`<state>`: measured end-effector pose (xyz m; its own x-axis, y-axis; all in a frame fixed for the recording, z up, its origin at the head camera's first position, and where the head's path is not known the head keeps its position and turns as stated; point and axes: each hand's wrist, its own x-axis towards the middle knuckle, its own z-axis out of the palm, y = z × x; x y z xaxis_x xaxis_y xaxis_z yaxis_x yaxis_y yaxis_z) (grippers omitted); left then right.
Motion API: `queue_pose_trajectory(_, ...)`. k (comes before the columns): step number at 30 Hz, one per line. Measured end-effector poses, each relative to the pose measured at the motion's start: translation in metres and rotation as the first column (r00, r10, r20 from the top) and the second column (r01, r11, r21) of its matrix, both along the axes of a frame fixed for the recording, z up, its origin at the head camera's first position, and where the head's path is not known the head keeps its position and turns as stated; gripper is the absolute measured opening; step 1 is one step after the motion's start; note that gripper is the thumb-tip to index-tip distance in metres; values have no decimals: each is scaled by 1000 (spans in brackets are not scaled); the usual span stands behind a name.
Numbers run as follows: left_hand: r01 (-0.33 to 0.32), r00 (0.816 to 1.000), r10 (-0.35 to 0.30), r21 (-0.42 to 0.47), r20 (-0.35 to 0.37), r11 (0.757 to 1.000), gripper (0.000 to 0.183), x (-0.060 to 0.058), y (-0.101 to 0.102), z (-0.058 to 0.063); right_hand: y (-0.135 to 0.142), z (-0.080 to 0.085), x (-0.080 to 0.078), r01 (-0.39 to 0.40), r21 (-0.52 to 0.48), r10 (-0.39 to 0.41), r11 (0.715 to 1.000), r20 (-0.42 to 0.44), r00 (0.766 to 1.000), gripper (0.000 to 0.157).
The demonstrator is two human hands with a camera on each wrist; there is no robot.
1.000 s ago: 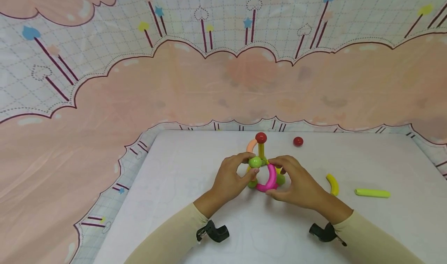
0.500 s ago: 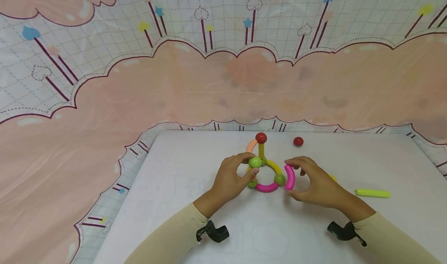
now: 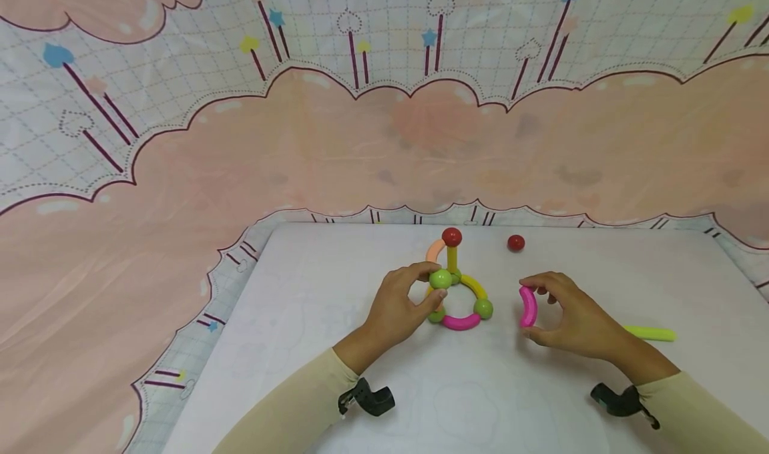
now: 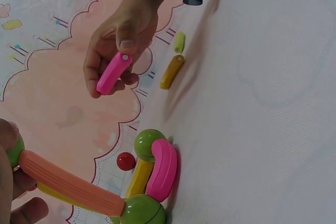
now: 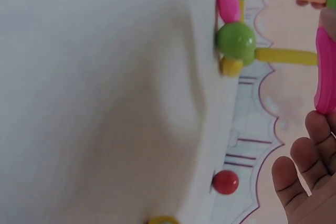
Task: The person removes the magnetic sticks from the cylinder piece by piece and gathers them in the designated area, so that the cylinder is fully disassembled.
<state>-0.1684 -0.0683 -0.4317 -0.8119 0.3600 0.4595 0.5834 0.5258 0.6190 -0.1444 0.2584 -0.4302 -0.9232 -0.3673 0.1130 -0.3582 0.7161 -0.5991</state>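
Observation:
My left hand (image 3: 396,307) pinches a green ball (image 3: 440,279) of a magnetic stick-and-ball build between thumb and fingers. From that ball an orange rod (image 4: 73,183) slopes down to another green ball (image 4: 143,211) on the table. The build's base is a ring with a yellow curved rod (image 3: 473,285), a pink curved rod (image 3: 461,322) and more green balls. At its back stands a yellow straight rod (image 3: 452,260) topped by a red ball (image 3: 452,237). To the right, apart from the build, my right hand (image 3: 577,324) pinches a loose pink curved rod (image 3: 528,307) by its ends.
A loose red ball (image 3: 515,243) lies at the back of the white table (image 3: 336,260). A light green rod (image 3: 651,334) lies at the right, partly behind my right forearm. The left wrist view shows a loose yellow curved rod (image 4: 171,72), hidden in the head view.
My right hand has drawn the pink curved rod from beside the ring out to the right, over the loose yellow rod. My left hand keeps its hold on the green ball.

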Motion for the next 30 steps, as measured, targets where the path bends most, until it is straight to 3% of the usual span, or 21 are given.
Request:
queue_pose_trajectory(19,15,1000,-15,8,-14,1000,40,2,-1,2,45,-6,4,79,82,-82,994,32,996,83)
queue_pose_trajectory(30,10,1000,-10,-2,4,1000,41,2,-1,2,67,-13,5,72,114,-75,991,27,997,82)
